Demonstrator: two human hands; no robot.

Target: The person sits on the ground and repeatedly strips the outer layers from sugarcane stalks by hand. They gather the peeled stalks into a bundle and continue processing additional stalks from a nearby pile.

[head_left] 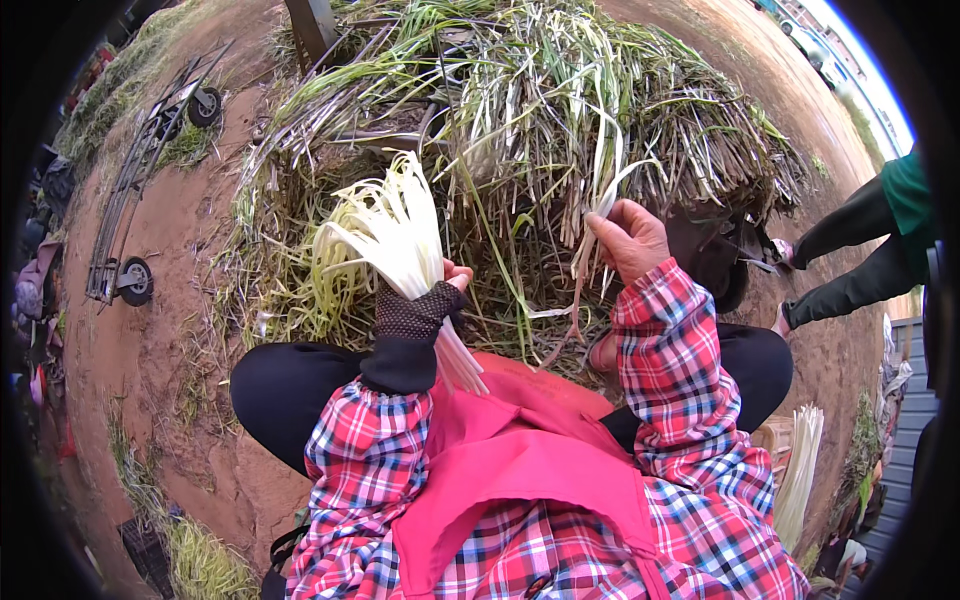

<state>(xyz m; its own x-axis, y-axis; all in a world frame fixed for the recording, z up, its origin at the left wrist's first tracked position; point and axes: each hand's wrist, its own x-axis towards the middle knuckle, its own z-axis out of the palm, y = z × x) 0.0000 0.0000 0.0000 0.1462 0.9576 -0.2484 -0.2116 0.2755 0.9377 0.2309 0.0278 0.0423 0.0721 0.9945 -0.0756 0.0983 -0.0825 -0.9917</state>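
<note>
My left hand (425, 310), in a black mesh glove with bare fingertips, is closed around a thick bunch of pale stalks (395, 225). Their yellow-white leafy ends fan out above the fist, and the pinkish-white lower ends stick out below it, over my red apron (490, 450). Bare and raised to the right, my right hand (632, 240) pinches a single long stalk (612, 188) between thumb and fingers. One leaf of it bends off to the right, and a reddish-brown strip hangs beneath. Both hands are in front of a large heap of green and withered stalks (520, 110).
A wheeled metal cart frame (135, 190) lies at the left. Another person's dark sleeves (845, 260) reach in from the right. A bunch of pale stalks (800, 475) stands at my lower right. Loose greens (205, 560) lie at the lower left, on reddish soil.
</note>
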